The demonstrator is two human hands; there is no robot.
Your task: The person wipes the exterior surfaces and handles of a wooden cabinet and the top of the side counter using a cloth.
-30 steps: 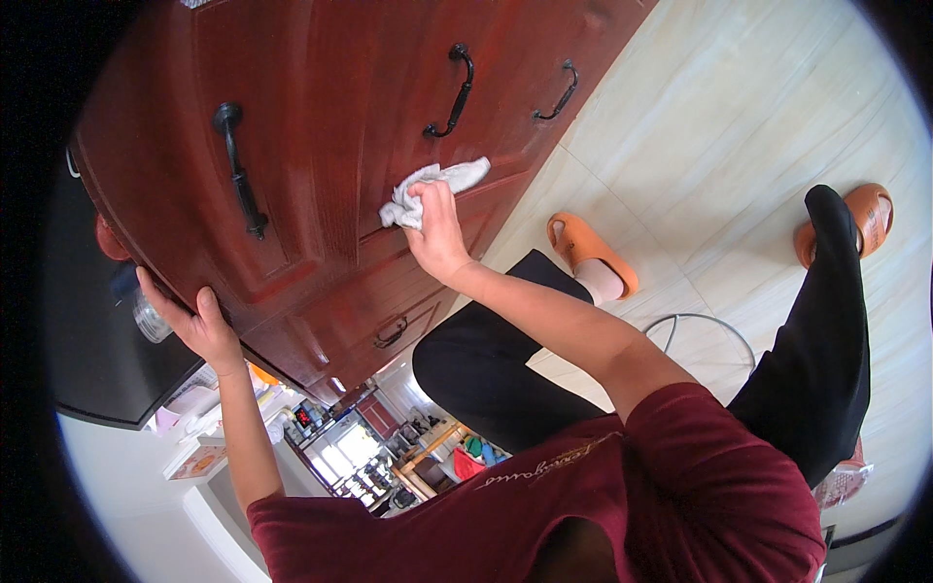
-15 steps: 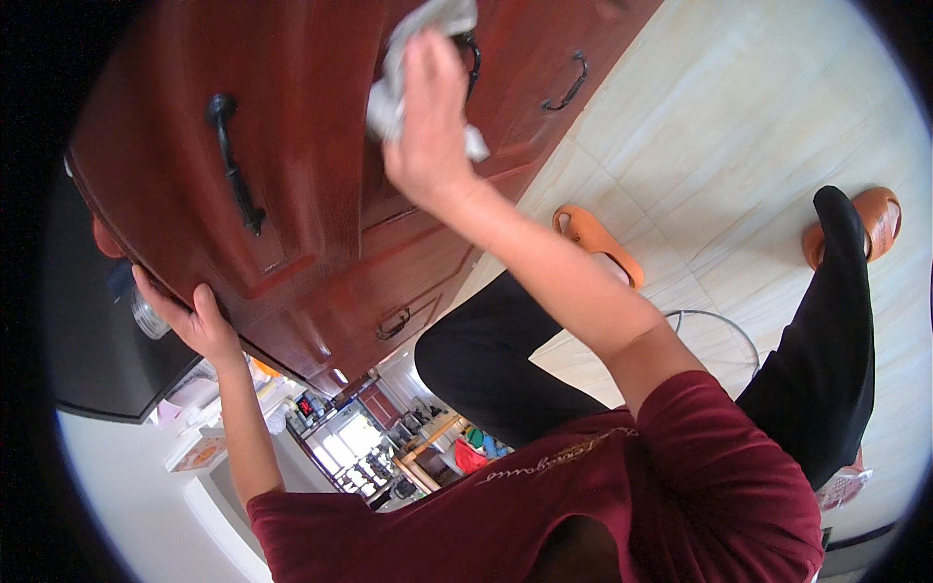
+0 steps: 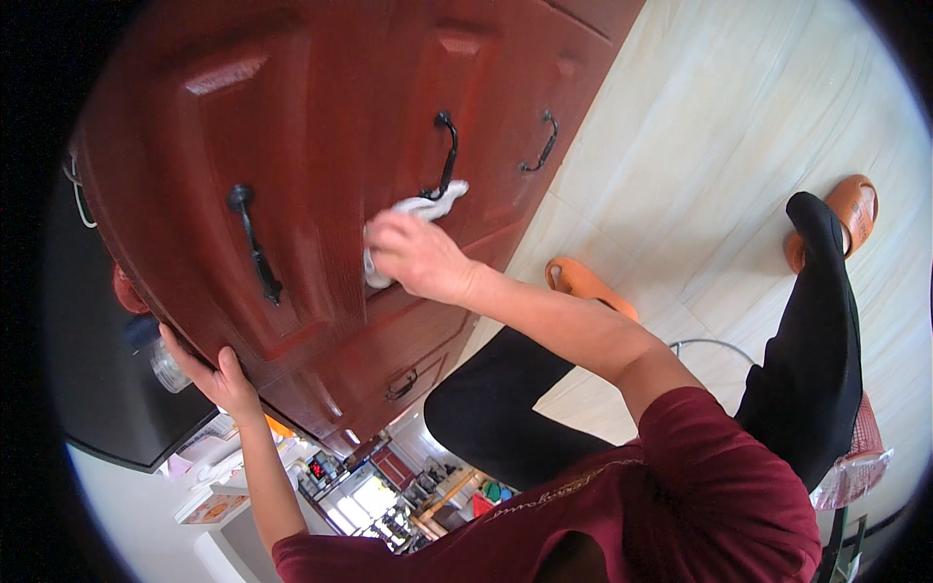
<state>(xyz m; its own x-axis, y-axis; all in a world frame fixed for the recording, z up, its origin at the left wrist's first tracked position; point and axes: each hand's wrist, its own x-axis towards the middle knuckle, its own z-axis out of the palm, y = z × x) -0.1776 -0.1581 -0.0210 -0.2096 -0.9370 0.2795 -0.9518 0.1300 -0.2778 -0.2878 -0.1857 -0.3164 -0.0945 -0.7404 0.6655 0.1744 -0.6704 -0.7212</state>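
Note:
A dark red wooden cabinet (image 3: 330, 126) with raised panels and black handles fills the upper left. My right hand (image 3: 418, 260) presses a white cloth (image 3: 432, 202) against its front, fingers bent over the cloth and slightly blurred. Part of the cloth sticks out beside the lower end of the middle black handle (image 3: 449, 155). To the left of it is a longer black handle (image 3: 255, 248). My left hand (image 3: 222, 384) rests on the cabinet's edge with straight fingers and the thumb apart, next to a clear jar (image 3: 167, 367).
A black surface (image 3: 92, 360) lies along the cabinet's left side. On the pale tiled floor (image 3: 719, 117) are orange slippers (image 3: 588, 287) and a thin metal ring (image 3: 714, 345). My black-trousered legs spread to the right. A pink mesh item (image 3: 855, 466) sits at the lower right.
My right hand has moved the cloth down the cabinet front toward me, uncovering the middle handle, and its fingers are more bent. My left hand stays on the edge as the view shifts.

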